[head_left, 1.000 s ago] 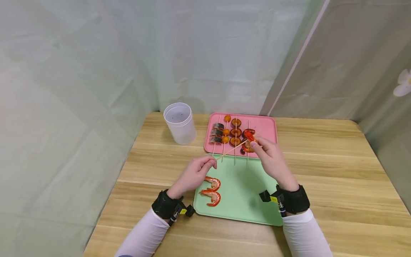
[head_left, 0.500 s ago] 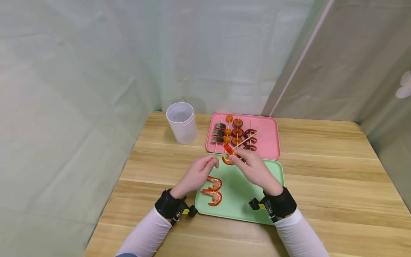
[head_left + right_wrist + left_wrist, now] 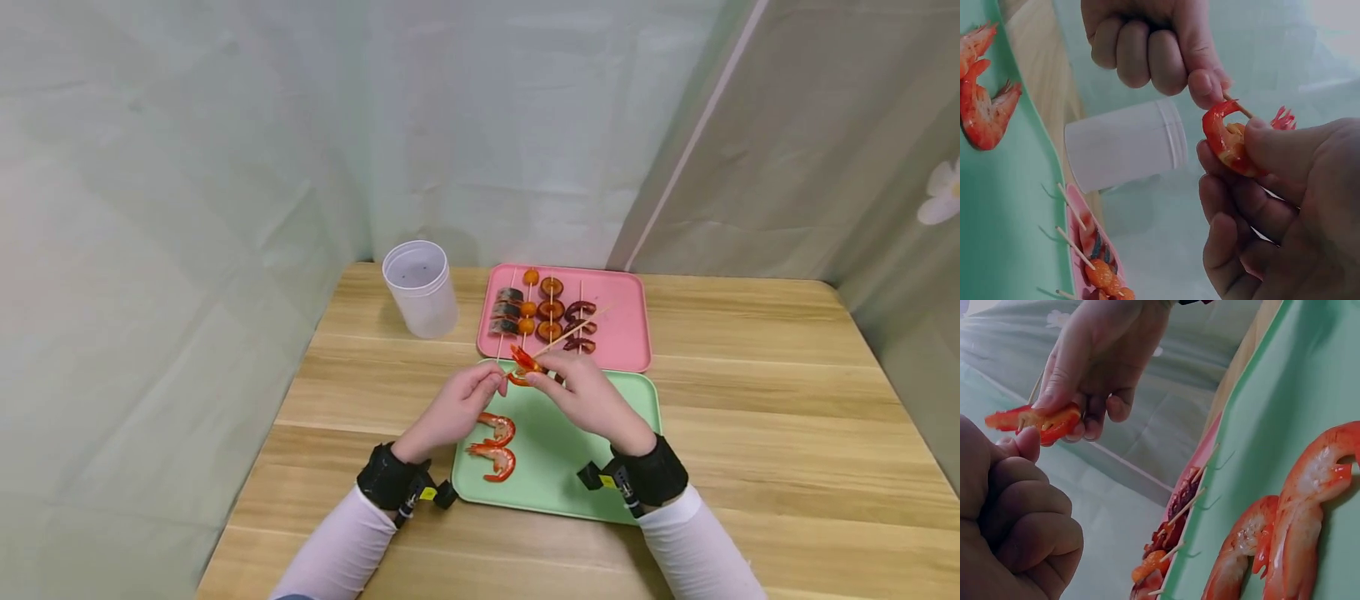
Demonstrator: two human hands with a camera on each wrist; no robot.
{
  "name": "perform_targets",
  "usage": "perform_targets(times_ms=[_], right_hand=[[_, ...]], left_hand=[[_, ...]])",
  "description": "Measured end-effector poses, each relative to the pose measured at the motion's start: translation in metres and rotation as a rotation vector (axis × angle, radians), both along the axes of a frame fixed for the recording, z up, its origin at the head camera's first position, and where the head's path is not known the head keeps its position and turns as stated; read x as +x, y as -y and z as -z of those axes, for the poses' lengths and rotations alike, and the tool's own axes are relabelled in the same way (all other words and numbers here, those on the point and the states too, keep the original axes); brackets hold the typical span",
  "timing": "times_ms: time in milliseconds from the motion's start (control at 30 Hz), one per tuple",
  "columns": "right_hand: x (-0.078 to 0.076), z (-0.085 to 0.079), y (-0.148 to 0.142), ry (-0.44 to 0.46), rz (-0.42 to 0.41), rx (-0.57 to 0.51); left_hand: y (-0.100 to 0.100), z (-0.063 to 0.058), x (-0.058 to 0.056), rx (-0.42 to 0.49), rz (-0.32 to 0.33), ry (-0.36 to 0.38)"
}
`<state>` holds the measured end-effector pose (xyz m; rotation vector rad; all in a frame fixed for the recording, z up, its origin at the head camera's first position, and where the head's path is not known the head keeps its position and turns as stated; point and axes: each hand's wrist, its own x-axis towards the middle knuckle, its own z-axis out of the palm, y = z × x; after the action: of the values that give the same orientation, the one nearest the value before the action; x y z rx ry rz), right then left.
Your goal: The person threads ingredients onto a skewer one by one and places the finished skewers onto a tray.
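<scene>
My left hand (image 3: 457,406) pinches the near end of a thin wooden skewer (image 3: 576,327) between thumb and forefinger, its other fingers curled in. The skewer slants up and right over the pink tray. In my right hand (image 3: 588,398), thumb and fingers pinch a red-orange shrimp (image 3: 1230,139), which is threaded on the skewer close to the left fingertips. Both hands are above the green tray (image 3: 558,475). On that tray's left side lie two more shrimp, an upper shrimp (image 3: 498,428) and a lower shrimp (image 3: 495,461).
A pink tray (image 3: 622,292) behind the green one bears several filled skewers: grey-skinned fish pieces (image 3: 506,310), orange balls (image 3: 528,308), brown mushroom-like slices (image 3: 551,310) and dark red curled pieces (image 3: 580,327). A translucent white tub (image 3: 423,296) stands left of it on the wooden table (image 3: 765,417).
My right hand has slid the shrimp down along the skewer, left and toward me, until it is close to my left fingers. The left hand has kept its grip on the skewer.
</scene>
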<state>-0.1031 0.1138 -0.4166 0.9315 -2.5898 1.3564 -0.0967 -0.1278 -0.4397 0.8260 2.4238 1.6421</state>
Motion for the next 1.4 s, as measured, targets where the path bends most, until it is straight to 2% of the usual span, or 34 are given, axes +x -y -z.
perform_targets(times_ms=[100,200,400,567,700,833,1167,1400], right_hand=[[-0.001,0.0,0.001,0.012,0.008,-0.016],[-0.001,0.001,0.0,0.075,0.03,-0.061],[-0.001,0.005,-0.003,0.172,0.072,-0.09],[0.0,0.019,0.007,0.2,0.057,0.066],[0.003,0.032,0.019,0.232,0.026,0.238],[0.006,0.04,0.029,0.262,0.048,0.344],[0.015,0.058,0.046,0.202,0.087,0.452],[0.017,0.064,0.051,0.166,0.123,0.478]], left_hand=[[0.002,-0.001,0.0,0.017,0.01,0.013],[0.002,-0.004,0.0,0.036,0.006,0.022],[0.004,-0.007,-0.003,0.155,-0.049,0.101],[0.008,-0.01,-0.004,0.241,-0.112,0.155],[0.011,-0.01,-0.003,0.252,-0.129,0.173],[0.013,-0.011,-0.002,0.254,-0.129,0.181],[0.016,-0.009,-0.004,0.247,-0.132,0.175],[0.016,-0.009,-0.004,0.237,-0.134,0.165]])
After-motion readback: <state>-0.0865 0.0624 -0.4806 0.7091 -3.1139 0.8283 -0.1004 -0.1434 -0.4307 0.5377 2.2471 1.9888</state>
